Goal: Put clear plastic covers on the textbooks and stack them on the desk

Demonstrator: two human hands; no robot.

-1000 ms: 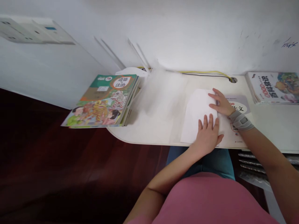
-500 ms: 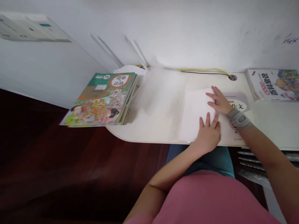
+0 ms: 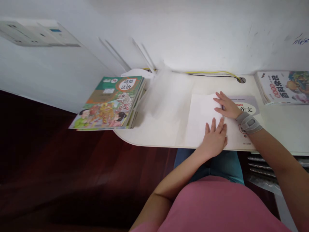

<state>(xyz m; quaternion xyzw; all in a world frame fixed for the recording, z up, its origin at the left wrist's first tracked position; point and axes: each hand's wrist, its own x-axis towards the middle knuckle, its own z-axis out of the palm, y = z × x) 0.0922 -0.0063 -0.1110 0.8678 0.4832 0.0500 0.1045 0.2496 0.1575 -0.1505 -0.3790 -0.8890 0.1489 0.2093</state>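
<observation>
Workbook (image 3: 245, 109) half hidden under white paper (image 3: 201, 120) and right hand (image 3: 225, 105); picture book (image 3: 282, 87) cut off at right edge; whitish patch (image 3: 167, 95) too blurred to tell.

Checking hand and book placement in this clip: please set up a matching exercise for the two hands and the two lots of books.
1. left hand
2. right hand
3. stack of textbooks
4. illustrated book

A. in the desk's far right corner
B. fingers on the white sheet, with a grey wrist brace
C. fingers on the sheet's near part, no brace
D. at the left end of the desk, overhanging it

Pairs: 1-C, 2-B, 3-D, 4-A
</observation>
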